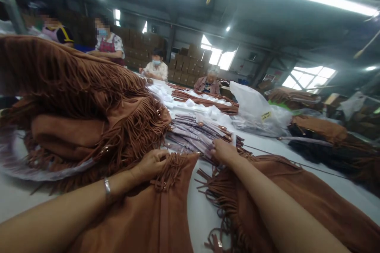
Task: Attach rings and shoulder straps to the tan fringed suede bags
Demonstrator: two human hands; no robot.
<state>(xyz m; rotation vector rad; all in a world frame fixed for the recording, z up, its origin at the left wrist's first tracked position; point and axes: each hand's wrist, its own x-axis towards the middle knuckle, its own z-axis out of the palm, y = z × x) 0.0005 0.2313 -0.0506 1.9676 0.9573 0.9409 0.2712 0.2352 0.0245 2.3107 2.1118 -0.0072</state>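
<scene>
Head | left fingers pinching brown fringe | right fingers at wrapped straps, grip unclear | fringed pile crowding left

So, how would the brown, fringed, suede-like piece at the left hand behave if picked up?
The brown fringed piece would probably flop, since its surface shows soft folds. Its thin fringe strips may tangle, as they lie loose and crossed beside the left hand. The matte surface suggests it probably isn't slippery.

In the background there is a person wearing a checked apron, and many brown cartons are stacked near a bright window
</scene>
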